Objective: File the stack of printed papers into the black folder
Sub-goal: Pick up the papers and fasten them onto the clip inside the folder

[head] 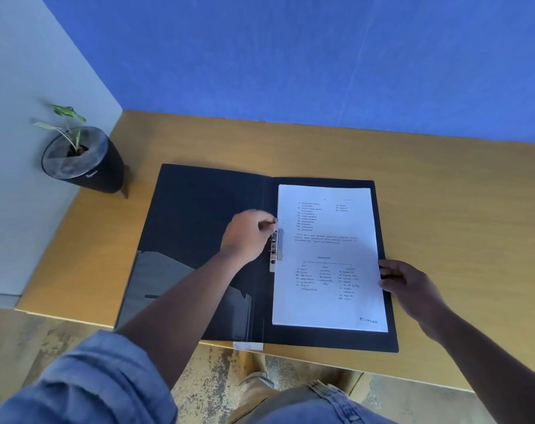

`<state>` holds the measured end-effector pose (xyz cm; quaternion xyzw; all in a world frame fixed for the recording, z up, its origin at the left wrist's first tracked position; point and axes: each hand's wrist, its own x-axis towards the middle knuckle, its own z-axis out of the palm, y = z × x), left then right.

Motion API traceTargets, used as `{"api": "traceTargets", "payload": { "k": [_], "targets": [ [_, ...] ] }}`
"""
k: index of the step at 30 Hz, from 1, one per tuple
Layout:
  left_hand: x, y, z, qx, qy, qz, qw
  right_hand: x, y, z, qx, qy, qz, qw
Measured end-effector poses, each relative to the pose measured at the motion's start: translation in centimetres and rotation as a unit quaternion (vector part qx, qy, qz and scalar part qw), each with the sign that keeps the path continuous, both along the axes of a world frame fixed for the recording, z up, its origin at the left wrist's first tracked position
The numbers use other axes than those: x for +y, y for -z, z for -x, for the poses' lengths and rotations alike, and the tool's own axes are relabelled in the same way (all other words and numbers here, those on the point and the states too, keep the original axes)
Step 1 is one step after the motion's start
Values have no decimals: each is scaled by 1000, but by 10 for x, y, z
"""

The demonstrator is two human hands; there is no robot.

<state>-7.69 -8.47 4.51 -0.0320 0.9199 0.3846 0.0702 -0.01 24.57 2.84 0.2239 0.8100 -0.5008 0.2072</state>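
The black folder (198, 215) lies open flat on the wooden desk (443, 194). A stack of printed papers (327, 258) rests on its right half, the left edge tucked against the metal clip (276, 249) by the spine. My left hand (249, 235) pinches the top lever of that clip with its fingertips. My right hand (410, 286) rests on the right edge of the papers, fingers on the sheet, thumb on top. The folder's left half carries a grey inner pocket (174, 286).
A small plant in a black conical pot (82, 162) stands at the desk's back left corner against the grey wall. A blue wall runs behind the desk. The folder's front edge slightly overhangs the desk's near edge (76, 319).
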Motion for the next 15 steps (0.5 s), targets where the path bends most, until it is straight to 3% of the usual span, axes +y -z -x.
{"api": "traceTargets", "payload": {
  "k": [5, 10, 15],
  "targets": [
    [-9, -11, -15, 8, 62, 11, 998, 0, 0, -1, 0, -4, -4, 1000],
    [-12, -18, -30, -51, 77, -31, 995, 0, 0, -2, 3, -5, 1, 1000],
    [-11, -22, -34, -122, 14, -49, 991, 0, 0, -3, 8, -8, 4, 1000]
  ]
}}
